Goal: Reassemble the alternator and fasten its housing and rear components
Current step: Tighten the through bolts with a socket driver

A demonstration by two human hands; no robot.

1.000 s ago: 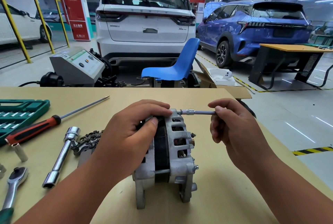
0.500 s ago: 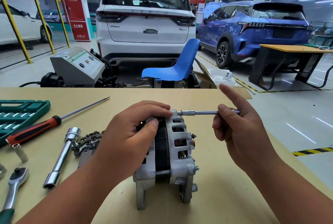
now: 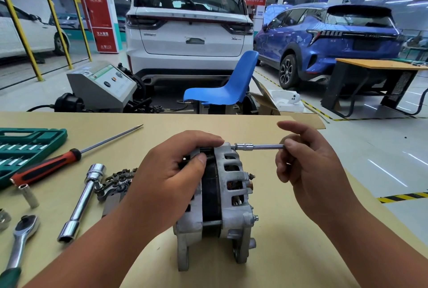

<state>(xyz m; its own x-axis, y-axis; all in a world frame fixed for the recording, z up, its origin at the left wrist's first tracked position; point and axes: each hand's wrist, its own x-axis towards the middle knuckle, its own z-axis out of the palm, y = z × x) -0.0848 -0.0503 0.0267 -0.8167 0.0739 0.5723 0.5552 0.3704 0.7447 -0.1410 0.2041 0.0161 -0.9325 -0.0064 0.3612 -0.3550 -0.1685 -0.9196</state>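
Observation:
The grey alternator (image 3: 231, 197) stands upright on the tan worktable (image 3: 273, 253), its two housing halves joined around a dark middle band. My left hand (image 3: 171, 179) grips its left half from above, thumb on the front. A slim steel socket extension (image 3: 257, 147) lies level, its socket end on a bolt at the top of the right housing half. My right hand (image 3: 308, 167) pinches the extension's outer end between thumb and middle fingers, while the index finger points up and away.
Left of the alternator lie a rectifier part (image 3: 117, 182), a chrome tube wrench (image 3: 82, 202), a loose socket (image 3: 29, 195), a ratchet (image 3: 20, 239), a red-handled screwdriver (image 3: 46, 167) and a green socket case (image 3: 25, 146). Behind the table stand a blue chair (image 3: 227, 88) and a grey machine (image 3: 102, 86).
My right hand went from a closed grip on the extension to a fingertip pinch with the index finger lifted, rolling the tool. The left hand and alternator stayed put.

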